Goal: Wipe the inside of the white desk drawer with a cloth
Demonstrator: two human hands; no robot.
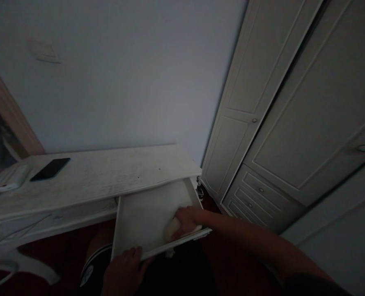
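Lower centre, the right hand's (185,222) fingers grasp a pale cloth (170,230) inside the drawer (142,216); the left hand's (123,265) grip its front edge — lower left, the emblem (86,275) on dark shorts (99,258) is unreadable.

place: home, seemingly a bedroom | signs: panelled wardrobe (277,98), white drawered table (114,168), wall switch (45,51)

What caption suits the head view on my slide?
Right hand holds a pale, cloth-like bundle inside an open drawer; left hand grips its front corner.
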